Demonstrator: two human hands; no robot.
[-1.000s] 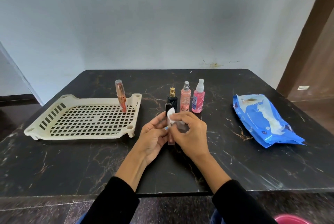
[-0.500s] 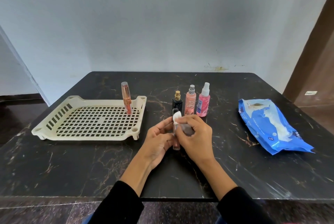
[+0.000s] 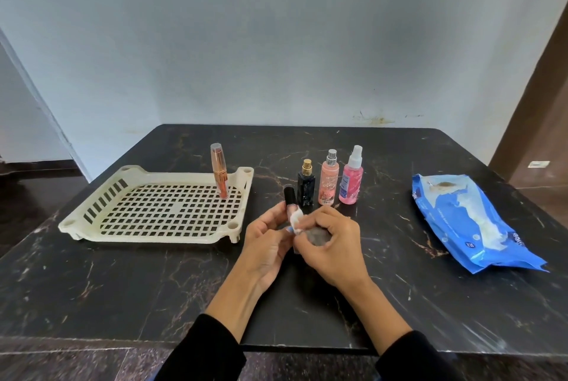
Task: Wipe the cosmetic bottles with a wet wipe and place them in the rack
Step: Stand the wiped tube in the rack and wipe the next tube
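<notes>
Black marble table (image 3: pixel 123 288), rack (image 3: pixel 92 220), wipes pack (image 3: pixel 461 227)

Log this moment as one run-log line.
phase: wiping | left hand: holds black-capped tube | right hand: rubs wet wipe on it | rack: one tube upright | table: three bottles waiting

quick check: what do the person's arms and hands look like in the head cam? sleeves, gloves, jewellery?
Both hands are bare: no gloves, and no rings, watch or bracelets show on the left hand or the right hand. Each arm wears a long black sleeve, plain with no visible markings, pushed back so the forearms are uncovered: left sleeve, right sleeve. One left fingernail appears to have blue polish.
</notes>
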